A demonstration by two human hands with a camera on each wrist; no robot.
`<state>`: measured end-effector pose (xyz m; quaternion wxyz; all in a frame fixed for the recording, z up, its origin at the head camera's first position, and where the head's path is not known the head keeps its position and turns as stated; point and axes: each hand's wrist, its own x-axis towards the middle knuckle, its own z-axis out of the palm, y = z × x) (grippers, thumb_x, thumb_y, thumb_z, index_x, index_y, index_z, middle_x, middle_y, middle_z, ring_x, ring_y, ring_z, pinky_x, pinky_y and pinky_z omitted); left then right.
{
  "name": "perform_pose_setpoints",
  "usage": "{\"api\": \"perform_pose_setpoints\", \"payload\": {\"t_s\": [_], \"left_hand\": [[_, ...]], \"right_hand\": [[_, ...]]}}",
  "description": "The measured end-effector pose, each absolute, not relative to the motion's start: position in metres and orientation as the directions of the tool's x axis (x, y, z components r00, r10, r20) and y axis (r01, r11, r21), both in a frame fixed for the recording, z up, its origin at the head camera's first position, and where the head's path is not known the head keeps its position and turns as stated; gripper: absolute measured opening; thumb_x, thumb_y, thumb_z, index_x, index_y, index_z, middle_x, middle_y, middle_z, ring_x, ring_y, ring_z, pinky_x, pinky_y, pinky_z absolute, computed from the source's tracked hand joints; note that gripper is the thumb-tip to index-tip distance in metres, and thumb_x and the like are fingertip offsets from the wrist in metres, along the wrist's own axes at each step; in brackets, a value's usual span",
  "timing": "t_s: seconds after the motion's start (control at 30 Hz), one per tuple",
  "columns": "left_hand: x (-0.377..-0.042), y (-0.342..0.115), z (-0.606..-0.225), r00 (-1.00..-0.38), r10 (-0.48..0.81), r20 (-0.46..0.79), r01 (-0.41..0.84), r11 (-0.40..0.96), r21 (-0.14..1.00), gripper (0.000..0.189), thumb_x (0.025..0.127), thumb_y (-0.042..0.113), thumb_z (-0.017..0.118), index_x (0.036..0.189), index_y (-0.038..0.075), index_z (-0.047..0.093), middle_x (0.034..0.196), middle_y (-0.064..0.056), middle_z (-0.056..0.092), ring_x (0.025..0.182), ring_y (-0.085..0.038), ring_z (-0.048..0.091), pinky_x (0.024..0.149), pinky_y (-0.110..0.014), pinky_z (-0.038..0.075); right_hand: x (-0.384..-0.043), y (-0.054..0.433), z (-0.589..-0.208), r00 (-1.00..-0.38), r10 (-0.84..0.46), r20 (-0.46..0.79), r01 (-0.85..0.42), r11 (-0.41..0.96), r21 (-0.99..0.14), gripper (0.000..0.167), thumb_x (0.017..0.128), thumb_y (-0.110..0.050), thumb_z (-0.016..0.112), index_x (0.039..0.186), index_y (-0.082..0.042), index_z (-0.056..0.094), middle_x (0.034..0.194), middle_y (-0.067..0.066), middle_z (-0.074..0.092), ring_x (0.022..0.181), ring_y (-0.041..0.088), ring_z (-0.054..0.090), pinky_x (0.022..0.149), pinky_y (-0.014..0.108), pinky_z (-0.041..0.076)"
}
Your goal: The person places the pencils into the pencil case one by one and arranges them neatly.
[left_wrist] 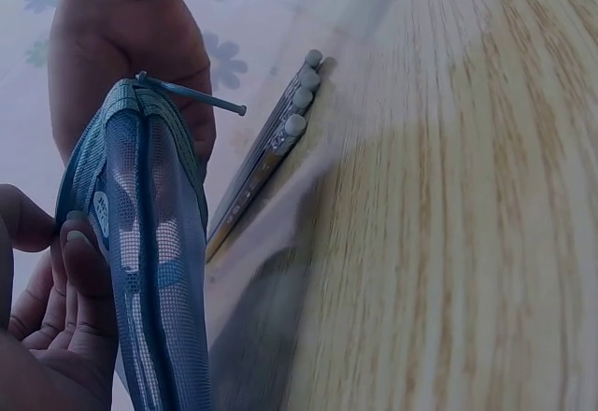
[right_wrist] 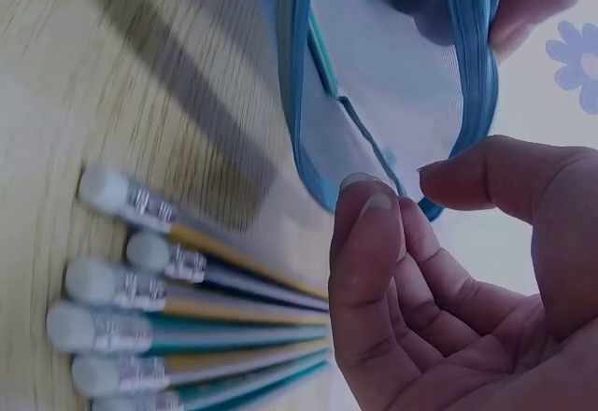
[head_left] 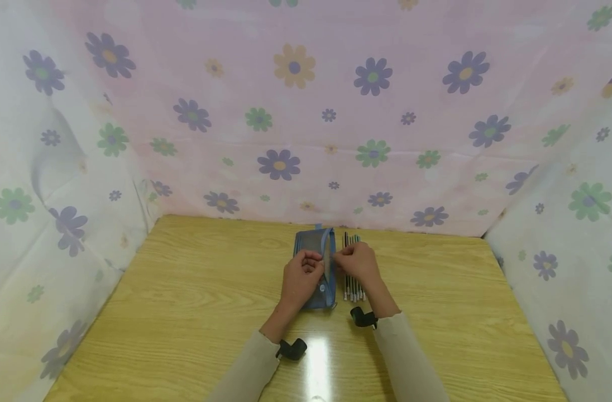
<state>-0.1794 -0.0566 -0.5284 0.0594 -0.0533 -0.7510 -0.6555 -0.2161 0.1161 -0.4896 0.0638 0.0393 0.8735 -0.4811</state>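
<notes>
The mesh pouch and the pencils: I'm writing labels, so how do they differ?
The mesh pouch is one broad case; the pencils are slim sticks.
The mesh pouch is blue; the pencils show yellow and teal, with pale erasers.
The mesh pouch gapes open, held by the left hand; the pencils lie side by side on the table.
Both run roughly parallel in the head view.

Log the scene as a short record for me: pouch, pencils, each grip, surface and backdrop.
Pouch: blue mesh pouch, opening spread, facing right in the head view
Pencils: at least six pencils, lying side by side to the right of the pouch, white eraser ends nearest the camera wearer
Left grip: pinches the pouch's edge
Right grip: fingertips at the pouch's opening, above the pencils; contact unclear
Surface: wood-grain table
Backdrop: floral cloth
</notes>
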Motion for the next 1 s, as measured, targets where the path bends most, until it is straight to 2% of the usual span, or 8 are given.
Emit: {"api": "perform_pose_setpoints", "payload": {"t_s": [0.17, 0.37, 0.73, 1.0], "left_hand": [[-0.179, -0.056, -0.528, -0.987, -0.003, 0.159, 0.157, 0.139, 0.978, 0.011, 0.098, 0.007, 0.072, 0.108, 0.003, 0.071, 0.088, -0.007, 0.072, 0.069, -0.015, 0.069, 0.060, -0.026, 0.058], [-0.179, -0.056, -0.529, -0.988, 0.002, 0.153, 0.152, 0.152, 0.977, 0.013, 0.098, 0.006, 0.071, 0.110, 0.001, 0.070, 0.090, -0.007, 0.072, 0.070, -0.014, 0.069, 0.061, -0.025, 0.058], [-0.180, -0.056, -0.530, -0.985, 0.003, 0.171, 0.169, 0.160, 0.973, 0.010, 0.098, 0.005, 0.072, 0.108, 0.005, 0.071, 0.090, -0.007, 0.073, 0.070, -0.015, 0.068, 0.060, -0.025, 0.057], [-0.180, -0.056, -0.530, -0.985, 0.007, 0.170, 0.169, 0.160, 0.973, 0.012, 0.098, 0.005, 0.072, 0.110, 0.001, 0.071, 0.089, -0.007, 0.072, 0.070, -0.014, 0.068, 0.061, -0.025, 0.057]], "right_hand": [[-0.215, 0.126, -0.490, -0.990, 0.026, -0.137, 0.128, 0.559, -0.819, 0.020, 0.092, -0.015, 0.070, 0.093, 0.001, 0.082, 0.077, 0.011, 0.077, 0.065, 0.025, 0.075, 0.064, 0.037, 0.062], [-0.216, 0.139, -0.494, -0.994, 0.039, -0.099, 0.102, 0.617, -0.780, 0.020, 0.094, -0.020, 0.075, 0.090, -0.002, 0.083, 0.073, 0.008, 0.076, 0.061, 0.017, 0.069, 0.064, 0.038, 0.060], [-0.219, 0.156, -0.498, -0.994, 0.058, -0.090, 0.105, 0.650, -0.752, 0.021, 0.095, -0.020, 0.078, 0.092, 0.001, 0.082, 0.080, 0.011, 0.077, 0.067, 0.020, 0.071, 0.061, 0.035, 0.059], [-0.219, 0.163, -0.499, -0.993, 0.077, -0.088, 0.117, 0.700, -0.705, 0.020, 0.093, -0.017, 0.077, 0.092, 0.002, 0.082, 0.091, 0.017, 0.079, 0.077, 0.027, 0.073, 0.069, 0.043, 0.062]]}}
